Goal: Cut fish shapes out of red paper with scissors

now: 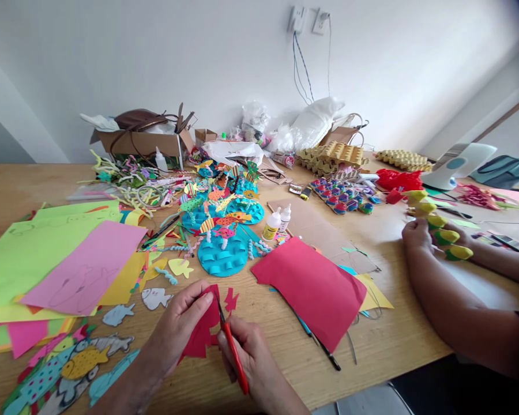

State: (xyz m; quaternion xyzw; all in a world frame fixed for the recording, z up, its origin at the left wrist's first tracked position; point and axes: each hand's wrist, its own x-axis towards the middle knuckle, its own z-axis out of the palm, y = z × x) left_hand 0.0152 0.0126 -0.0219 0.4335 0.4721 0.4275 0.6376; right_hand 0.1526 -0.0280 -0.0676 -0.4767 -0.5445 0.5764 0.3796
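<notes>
Cutting in hand, partway by the look of it. Left hand (184,318): fingers pinching the red paper piece (202,333), thumb on top. Right hand (253,346): fingers curled round the red handles of the scissors (234,358), dark blades at the paper's edge close by the left fingertips.

Done: a jagged red scrap (231,300) lies loose on the tabletop (393,328), just past the right fingers. Left: the held piece hangs below the left fingers with a stepped, angular edge, no clear figure readable in it. Judged unfinished. The large red sheet (313,291), right of the right fingers, has a curved bite out of its near-left side; most of it uncut.

Finished-looking shapes left of the left fingers: white fish (155,298) and pale blue fish (117,314), flat, dark-outlined; a spotted gold fish (85,363) on an overlapping heap. Farther left, a pink sheet (89,268), smooth, fish outlines drawn, uncut.

Beyond the fingers: a round blue base (222,253), surface ridged with raised loops, bright fish standing above it on twisted stems. Right of that, a squat glue bottle (271,225), white-capped. Well right of the right fingers, a co-worker's hand (417,236) holds a row of yellow-green cups (456,252), rounded, matte. Behind, egg trays (333,157), coarse, knobbly, stacked.
</notes>
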